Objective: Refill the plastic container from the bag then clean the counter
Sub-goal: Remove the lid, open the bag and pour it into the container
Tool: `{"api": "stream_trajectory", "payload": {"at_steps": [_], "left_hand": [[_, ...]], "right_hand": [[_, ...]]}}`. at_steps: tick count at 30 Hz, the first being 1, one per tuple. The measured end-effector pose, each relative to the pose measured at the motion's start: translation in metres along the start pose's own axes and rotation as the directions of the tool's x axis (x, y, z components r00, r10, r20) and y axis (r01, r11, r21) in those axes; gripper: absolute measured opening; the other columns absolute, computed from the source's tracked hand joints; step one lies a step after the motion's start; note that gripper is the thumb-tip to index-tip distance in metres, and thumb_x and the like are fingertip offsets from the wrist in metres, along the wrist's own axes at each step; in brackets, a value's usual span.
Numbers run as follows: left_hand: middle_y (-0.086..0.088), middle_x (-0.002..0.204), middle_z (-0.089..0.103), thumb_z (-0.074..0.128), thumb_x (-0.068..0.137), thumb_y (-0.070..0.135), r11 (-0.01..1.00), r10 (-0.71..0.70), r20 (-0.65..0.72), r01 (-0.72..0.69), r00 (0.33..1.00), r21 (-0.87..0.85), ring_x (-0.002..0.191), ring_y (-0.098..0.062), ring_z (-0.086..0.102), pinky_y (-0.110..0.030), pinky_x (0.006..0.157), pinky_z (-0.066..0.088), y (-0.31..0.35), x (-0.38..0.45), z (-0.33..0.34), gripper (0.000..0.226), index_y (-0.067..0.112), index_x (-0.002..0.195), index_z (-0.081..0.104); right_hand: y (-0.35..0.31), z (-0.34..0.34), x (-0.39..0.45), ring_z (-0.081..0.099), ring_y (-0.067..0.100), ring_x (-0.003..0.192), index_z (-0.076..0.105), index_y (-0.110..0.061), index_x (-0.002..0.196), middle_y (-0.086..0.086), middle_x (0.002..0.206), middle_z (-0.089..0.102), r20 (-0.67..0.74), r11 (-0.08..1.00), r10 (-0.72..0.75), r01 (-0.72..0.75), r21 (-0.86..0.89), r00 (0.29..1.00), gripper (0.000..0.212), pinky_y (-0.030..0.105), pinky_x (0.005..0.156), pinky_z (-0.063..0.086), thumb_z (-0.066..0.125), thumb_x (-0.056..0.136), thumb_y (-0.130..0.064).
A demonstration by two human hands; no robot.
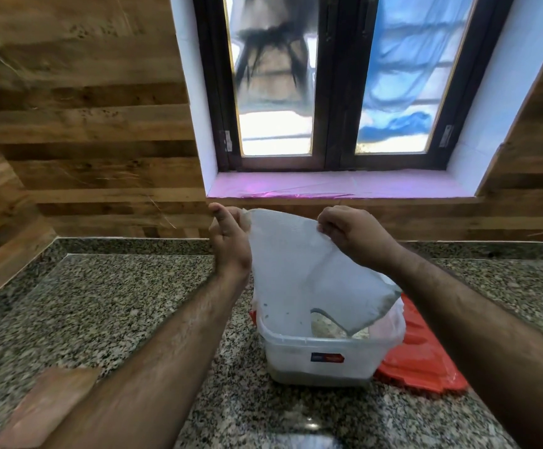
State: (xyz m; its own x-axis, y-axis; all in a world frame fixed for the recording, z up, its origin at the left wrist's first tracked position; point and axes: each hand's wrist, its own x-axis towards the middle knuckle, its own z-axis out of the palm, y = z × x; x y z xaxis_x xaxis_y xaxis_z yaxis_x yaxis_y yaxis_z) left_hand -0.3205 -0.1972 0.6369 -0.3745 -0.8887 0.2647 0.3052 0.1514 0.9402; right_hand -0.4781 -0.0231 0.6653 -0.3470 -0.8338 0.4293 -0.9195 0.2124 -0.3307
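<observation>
On the speckled stone counter point(108, 306) stands a clear plastic container point(321, 358), a box with rounded corners. A small sticker point(326, 358) sits on its front wall, dark blue on one side and red on the other; the writing on it is too small to read.

Above the box, two bare hands hold up a thin, see-through bag point(299, 273). The left hand point(229, 236) pinches the bag's top left corner, thumb and fingers pressed together on the plastic. The right hand point(349, 233) is closed on the top right corner, fingers curled around the edge. The bag hangs down, and its lower end dips into the box. Some pale, grainy stuff point(323, 325) shows inside, but the cloudy plastic makes it hard to tell what it is. The box's back wall is hidden behind the bag.

A red lid point(422, 358) with a bumpy top lies flat on the counter, touching the box's right side, partly hidden behind it.

A blurry pinkish-brown shape point(46, 406) sits at the bottom left, cut off by the edge; what it is cannot be told.

Behind are wood-look wall panels point(95, 124) and a dark-framed window point(331, 82) with a shiny pink sill point(338, 186). Things through the glass are blurry.
</observation>
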Motion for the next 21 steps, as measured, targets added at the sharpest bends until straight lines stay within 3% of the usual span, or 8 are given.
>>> {"api": "stream_trajectory", "payload": {"at_steps": [2, 4, 5, 8, 11, 15, 18, 21], "left_hand": [[-0.003, 0.109, 0.073, 0.002, 0.083, 0.096, 0.999, -0.042, -0.038, 0.043, 0.998, 0.019, 0.096, -0.011, 0.065, -0.032, 0.09, 0.049, 0.005, 0.002, -0.004, 0.116, 0.008, 0.112, 0.072], [0.004, 0.17, 0.041, -0.005, 0.084, 0.091, 0.992, -0.124, -0.083, 0.125, 0.989, 0.007, 0.154, -0.01, 0.037, -0.032, 0.123, 0.023, 0.006, 0.002, -0.009, 0.115, 0.024, 0.163, 0.044], [0.007, 0.178, 0.023, -0.007, 0.085, 0.091, 0.983, -0.181, -0.014, 0.181, 0.983, 0.006, 0.162, -0.011, 0.021, -0.032, 0.125, 0.014, 0.01, -0.003, -0.011, 0.111, 0.029, 0.171, 0.027], [0.004, 0.177, 0.024, -0.009, 0.07, 0.102, 0.94, -0.324, 0.281, 0.34, 0.903, -0.008, 0.163, -0.018, 0.022, -0.036, 0.127, 0.012, 0.012, -0.017, -0.015, 0.13, 0.028, 0.173, 0.016], [0.007, 0.179, 0.009, -0.01, 0.085, 0.09, 0.97, -0.242, 0.064, 0.242, 0.968, 0.004, 0.165, -0.014, 0.01, -0.029, 0.122, 0.008, 0.008, -0.027, -0.015, 0.11, 0.026, 0.173, 0.008], [0.004, 0.169, 0.044, -0.011, 0.071, 0.097, 0.94, -0.326, 0.302, 0.34, 0.896, 0.006, 0.156, -0.017, 0.041, -0.03, 0.121, 0.03, 0.007, -0.039, -0.017, 0.128, 0.027, 0.168, 0.034], [0.007, 0.18, 0.012, -0.005, 0.071, 0.095, 0.962, -0.271, 0.15, 0.268, 0.951, 0.043, 0.165, -0.018, 0.014, -0.039, 0.127, 0.014, 0.012, -0.048, -0.019, 0.12, 0.032, 0.172, 0.013], [0.001, 0.178, 0.025, 0.006, 0.073, 0.1, 0.969, -0.216, 0.226, 0.18, 0.95, 0.172, 0.162, -0.024, 0.026, -0.042, 0.126, 0.018, 0.016, -0.045, -0.02, 0.119, 0.035, 0.171, 0.02]], "right_hand": [[-0.002, 0.0, 0.0, 0.062, 0.019, 0.084, 0.07, -0.018, 0.101, -0.005, 0.098, 0.068, -0.029, 0.998, -0.02, 0.019, -0.064, 0.999, 0.01, 0.033, 0.072, 0.052, 0.062, 0.105, -0.014], [-0.003, 0.001, -0.001, 0.062, 0.024, 0.082, 0.071, -0.014, 0.105, 0.002, 0.1, 0.069, -0.034, 0.992, -0.055, 0.051, -0.12, 0.998, 0.009, 0.035, 0.07, 0.052, 0.062, 0.105, -0.013], [-0.004, 0.002, -0.001, 0.063, 0.026, 0.081, 0.071, -0.013, 0.106, 0.004, 0.099, 0.069, -0.038, 0.988, -0.076, 0.07, -0.137, 0.996, 0.008, 0.035, 0.068, 0.053, 0.063, 0.105, -0.011], [-0.003, 0.004, -0.002, 0.064, 0.03, 0.079, 0.071, -0.009, 0.103, 0.006, 0.096, 0.07, -0.066, 0.984, -0.105, 0.094, -0.151, 0.992, 0.006, 0.037, 0.066, 0.054, 0.066, 0.102, -0.007], [-0.004, 0.006, -0.003, 0.064, 0.03, 0.079, 0.071, -0.008, 0.103, 0.007, 0.095, 0.07, -0.085, 0.986, -0.092, 0.08, -0.144, 0.992, 0.006, 0.037, 0.066, 0.054, 0.065, 0.102, -0.007], [-0.005, 0.01, -0.006, 0.064, 0.029, 0.08, 0.071, -0.008, 0.101, 0.006, 0.094, 0.069, -0.095, 0.99, -0.086, 0.075, -0.119, 0.992, 0.005, 0.033, 0.066, 0.05, 0.066, 0.102, -0.008], [-0.003, 0.008, -0.008, 0.064, 0.029, 0.08, 0.07, -0.009, 0.101, 0.005, 0.094, 0.069, -0.103, 0.992, -0.088, 0.078, -0.103, 0.991, 0.005, 0.032, 0.068, 0.048, 0.066, 0.102, -0.009], [-0.005, 0.007, -0.01, 0.063, 0.027, 0.079, 0.071, -0.009, 0.102, 0.005, 0.095, 0.07, -0.082, 0.988, -0.119, 0.111, -0.104, 0.989, 0.005, 0.032, 0.067, 0.05, 0.066, 0.102, -0.009]]}}
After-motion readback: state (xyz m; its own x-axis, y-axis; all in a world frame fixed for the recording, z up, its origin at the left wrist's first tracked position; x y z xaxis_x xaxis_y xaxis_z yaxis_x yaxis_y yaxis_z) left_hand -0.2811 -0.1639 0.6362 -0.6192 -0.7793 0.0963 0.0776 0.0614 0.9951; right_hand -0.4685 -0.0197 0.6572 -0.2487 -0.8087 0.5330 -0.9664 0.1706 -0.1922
